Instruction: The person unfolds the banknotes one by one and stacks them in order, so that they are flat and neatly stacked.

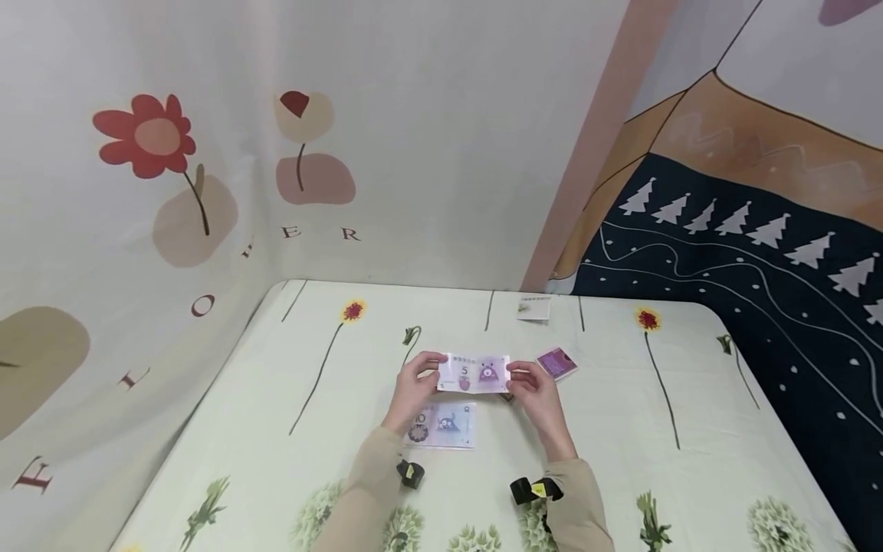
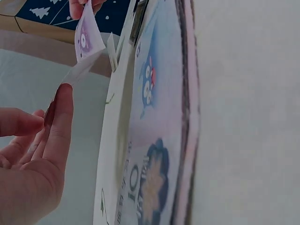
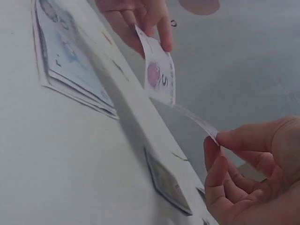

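A purple-and-white play banknote [image 1: 474, 373] marked 5, with a monster on it, is held above the table by both hands. My left hand [image 1: 414, 389] pinches its left end between thumb and fingers. The right hand [image 1: 540, 400] pinches the opposite end. In the right wrist view the note [image 3: 159, 75] bends along its middle. Below it on the table lies a stack of blue play banknotes [image 1: 451, 428], the top one marked 10, partly covered by the left hand. A small purple note pile [image 1: 556, 363] lies beyond the right hand.
Toward the table's far edge lies a whitish note or card [image 1: 533, 308]. A dark reddish piece [image 1: 508, 397] peeks out beneath the held note, mostly hidden. The flower-print tablecloth [image 1: 241, 429] meets a hanging curtain [image 1: 441, 153] at the back. Black straps [image 1: 536, 489] are on both wrists.
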Available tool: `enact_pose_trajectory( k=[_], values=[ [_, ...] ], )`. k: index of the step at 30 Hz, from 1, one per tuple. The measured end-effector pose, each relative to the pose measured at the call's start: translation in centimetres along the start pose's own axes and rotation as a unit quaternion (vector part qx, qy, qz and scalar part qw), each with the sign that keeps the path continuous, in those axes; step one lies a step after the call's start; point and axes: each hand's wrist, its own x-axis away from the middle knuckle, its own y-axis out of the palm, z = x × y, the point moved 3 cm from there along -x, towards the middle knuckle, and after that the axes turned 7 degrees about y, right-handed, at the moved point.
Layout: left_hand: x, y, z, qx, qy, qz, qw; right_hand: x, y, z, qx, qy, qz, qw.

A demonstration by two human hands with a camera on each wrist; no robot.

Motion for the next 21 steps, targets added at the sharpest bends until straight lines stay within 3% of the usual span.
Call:
enact_pose_trajectory(
  k=[5,10,16,21],
  values=[
    [-0.3,-0.8,-3.0,-0.031,-0.011,0.018,0.9993,0.6,0.1,0.2,0.039,0.002,0.007,0.9992],
    [0.0,-1.6,-3.5,-0.048,-0.015,0.021,0.9985,0.3,0.7,1.5,0.075,-0.005,0.017,0.9971],
    [0.4,-2.5,-4.0,-0.066,-0.042,0.017,0.9968,0.3,1.4,2.1,0.073,-0.014,0.018,0.9971],
    [0.6,-3.3,-4.1,-0.083,-0.031,0.003,0.9961,0.2,2.1,2.1,0.099,-0.036,0.01,0.9944]
  ],
)
